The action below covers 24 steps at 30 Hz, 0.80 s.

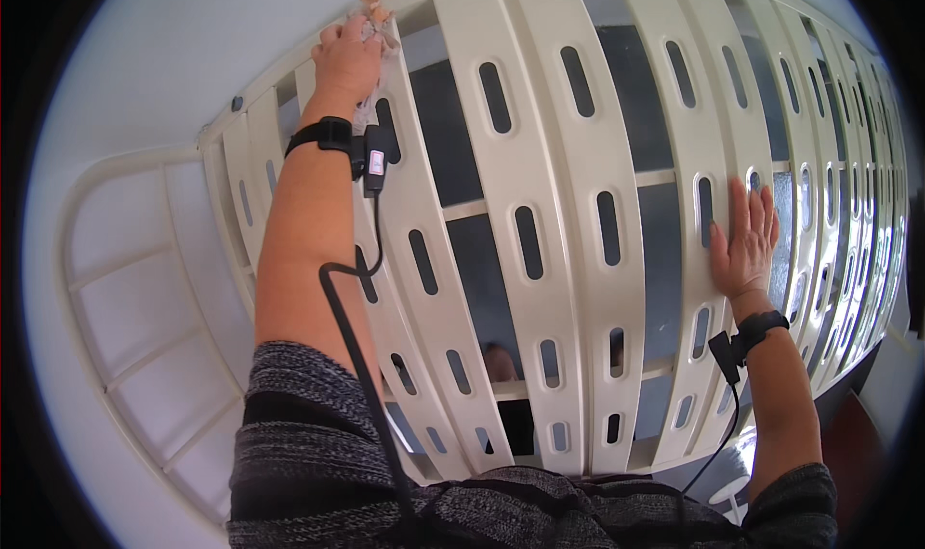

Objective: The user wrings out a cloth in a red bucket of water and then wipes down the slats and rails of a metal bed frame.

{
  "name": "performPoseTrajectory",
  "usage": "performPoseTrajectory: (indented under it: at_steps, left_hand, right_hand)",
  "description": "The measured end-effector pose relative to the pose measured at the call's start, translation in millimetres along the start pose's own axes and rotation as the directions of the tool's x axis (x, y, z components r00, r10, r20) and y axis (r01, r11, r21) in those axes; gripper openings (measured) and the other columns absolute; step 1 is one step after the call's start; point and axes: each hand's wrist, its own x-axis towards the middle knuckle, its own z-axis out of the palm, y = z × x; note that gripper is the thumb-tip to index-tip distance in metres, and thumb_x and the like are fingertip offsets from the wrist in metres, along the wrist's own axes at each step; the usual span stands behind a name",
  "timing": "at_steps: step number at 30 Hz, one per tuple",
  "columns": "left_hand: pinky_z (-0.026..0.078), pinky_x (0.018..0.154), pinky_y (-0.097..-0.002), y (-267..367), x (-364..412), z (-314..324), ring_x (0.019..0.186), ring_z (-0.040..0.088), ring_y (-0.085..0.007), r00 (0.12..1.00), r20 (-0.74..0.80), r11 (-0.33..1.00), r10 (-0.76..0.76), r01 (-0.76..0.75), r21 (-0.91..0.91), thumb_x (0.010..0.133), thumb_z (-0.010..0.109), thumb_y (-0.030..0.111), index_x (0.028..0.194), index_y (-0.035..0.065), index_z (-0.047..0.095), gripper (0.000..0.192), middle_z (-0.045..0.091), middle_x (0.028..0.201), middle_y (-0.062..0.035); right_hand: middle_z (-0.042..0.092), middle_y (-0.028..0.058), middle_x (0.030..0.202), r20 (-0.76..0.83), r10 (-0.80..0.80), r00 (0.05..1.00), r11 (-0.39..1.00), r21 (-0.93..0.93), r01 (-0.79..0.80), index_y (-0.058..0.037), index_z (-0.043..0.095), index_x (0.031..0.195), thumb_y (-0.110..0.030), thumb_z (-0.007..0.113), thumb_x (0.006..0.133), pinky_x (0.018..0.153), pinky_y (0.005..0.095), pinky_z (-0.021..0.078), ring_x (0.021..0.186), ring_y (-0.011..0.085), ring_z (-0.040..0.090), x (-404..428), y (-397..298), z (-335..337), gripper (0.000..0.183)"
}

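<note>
My left hand point(348, 59) grips a crumpled, pale cloth or plastic rag point(377, 28) against the far end of a cream metal bed slat point(405, 151). Part of the rag hangs down beside the wrist. Flat on another slat farther right lies my right hand point(748, 249), fingers spread, with nothing held in it. The slats have oval slots and belong to a metal bed base. Both wrists wear black straps with small cabled devices. What lies under the left palm is hidden.
A curved metal bed-end frame point(119, 274) with bars stands at the left by a pale wall point(166, 57). Gaps between slats show a dark surface below. Black cables point(354, 346) run from the wrists towards my body. A white round object point(730, 490) is low at the right.
</note>
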Motion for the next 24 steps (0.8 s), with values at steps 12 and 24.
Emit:
performPoseTrajectory:
  at_steps: [12,24]
  left_hand:
    - [0.039,0.089,-0.0423,68,-215,-77,0.101,0.045,-0.0373,0.958,0.263,0.939,0.111,-0.014,-0.344,0.078,0.059,0.015,0.111,0.0033,0.048,0.037,0.046,0.110,-0.0186]
    - [0.039,0.089,-0.0440,17,-48,-14,0.101,0.048,-0.0398,0.995,0.076,0.995,-0.058,0.064,-0.077,0.087,0.050,0.023,0.117,0.0078,0.048,0.034,0.049,0.112,-0.0216]
  right_hand:
    - [0.040,0.0145,0.131,0.059,0.037,0.998,0.997,-0.077,-0.032,-0.0173,0.031,0.137,-0.033,0.050,0.078,0.109,0.0450,0.0100,0.132,0.0329,0.022,-7,6,4,0.064]
    - [0.040,0.0145,0.132,-0.002,-0.020,1.000,0.999,-0.047,0.020,-0.0167,0.031,0.137,-0.034,0.047,0.080,0.109,0.0449,0.0097,0.132,0.0328,0.022,-6,8,7,0.061]
